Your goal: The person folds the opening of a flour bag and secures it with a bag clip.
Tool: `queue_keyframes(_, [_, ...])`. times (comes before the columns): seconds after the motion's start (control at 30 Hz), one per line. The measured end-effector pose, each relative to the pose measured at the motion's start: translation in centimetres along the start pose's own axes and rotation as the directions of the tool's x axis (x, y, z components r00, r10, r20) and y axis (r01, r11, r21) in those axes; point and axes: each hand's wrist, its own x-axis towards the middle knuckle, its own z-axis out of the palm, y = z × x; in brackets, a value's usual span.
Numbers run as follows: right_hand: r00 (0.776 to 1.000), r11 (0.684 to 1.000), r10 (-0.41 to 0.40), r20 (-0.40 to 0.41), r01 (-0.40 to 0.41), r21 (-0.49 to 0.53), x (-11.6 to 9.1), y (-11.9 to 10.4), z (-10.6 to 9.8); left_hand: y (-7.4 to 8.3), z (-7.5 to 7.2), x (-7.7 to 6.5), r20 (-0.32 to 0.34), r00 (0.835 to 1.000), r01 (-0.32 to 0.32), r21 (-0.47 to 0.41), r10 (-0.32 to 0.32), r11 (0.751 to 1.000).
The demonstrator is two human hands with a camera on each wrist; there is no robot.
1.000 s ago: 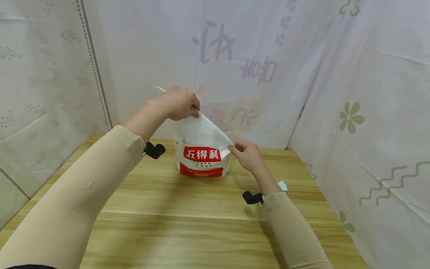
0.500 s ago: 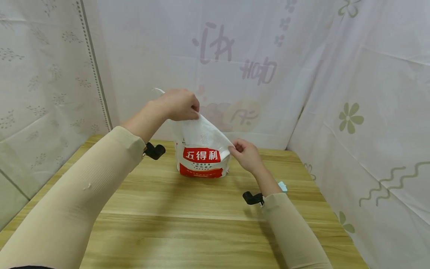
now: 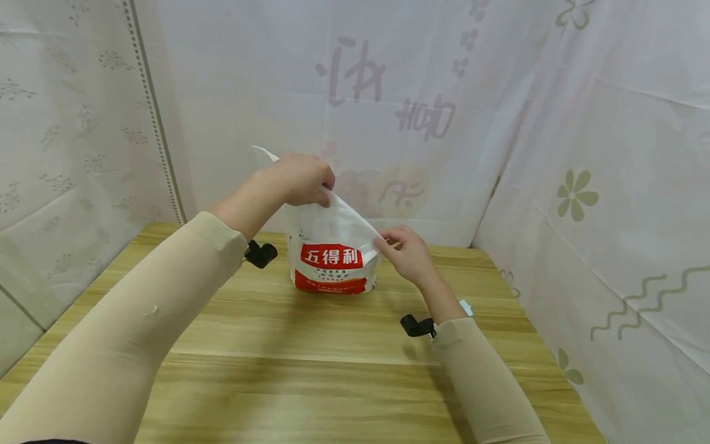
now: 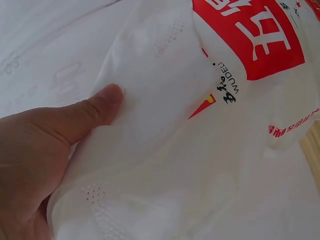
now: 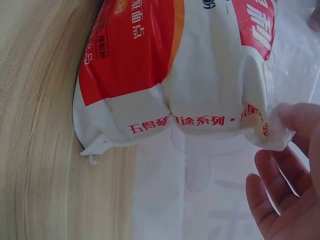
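A white flour bag (image 3: 331, 271) with red printed panels stands upright on the wooden table, its loose upper part pulled up. My left hand (image 3: 304, 179) grips the bag's top edge at the upper left; in the left wrist view its thumb (image 4: 107, 102) presses on the white plastic, the other fingers hidden behind. Lower down, at the bag's right corner, my right hand (image 3: 407, 251) pinches the edge. The right wrist view shows thumb and forefinger on that corner, the remaining fingers (image 5: 272, 182) spread below it. A thin strip (image 3: 265, 152) of the bag sticks out past my left hand.
The wooden table (image 3: 310, 388) extends from the bag toward me. Patterned white curtains (image 3: 355, 111) hang behind it and on both sides. Black camera mounts (image 3: 417, 325) sit at both wrists, and a small light-blue piece (image 3: 466, 307) shows beside the right cuff.
My left hand has come down slightly and a little to the right, still gripping the bag's top edge. My right hand keeps its pinch with only a slight shift.
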Motion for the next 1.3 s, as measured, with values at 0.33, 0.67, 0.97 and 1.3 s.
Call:
queue_keyframes(0.33, [0.999, 0.997, 0.049, 0.002, -0.048, -0.060, 0.4, -0.6, 0.3, 0.0, 0.3, 0.4, -0.019, 1.000, -0.003, 0.025, 0.003, 1.000])
queue_keyframes(0.67, [0.996, 0.996, 0.088, -0.014, -0.088, 0.016, 0.5, -0.1, 0.5, -0.1, 0.5, 0.4, -0.024, 1.000, -0.003, 0.007, 0.003, 1.000])
queue_keyframes(0.97, [0.992, 0.977, 0.099, 0.078, -0.112, 0.182, 0.1, 1.5, -0.1, -0.5, 0.7, 0.4, -0.036, 0.999, -0.016, -0.018, 0.016, 1.000])
queue_keyframes(1.3, [0.994, 0.993, 0.104, 0.024, -0.105, 0.050, 0.3, 0.9, 0.2, -0.3, 0.6, 0.1, -0.029, 0.999, -0.014, -0.026, 0.014, 1.000])
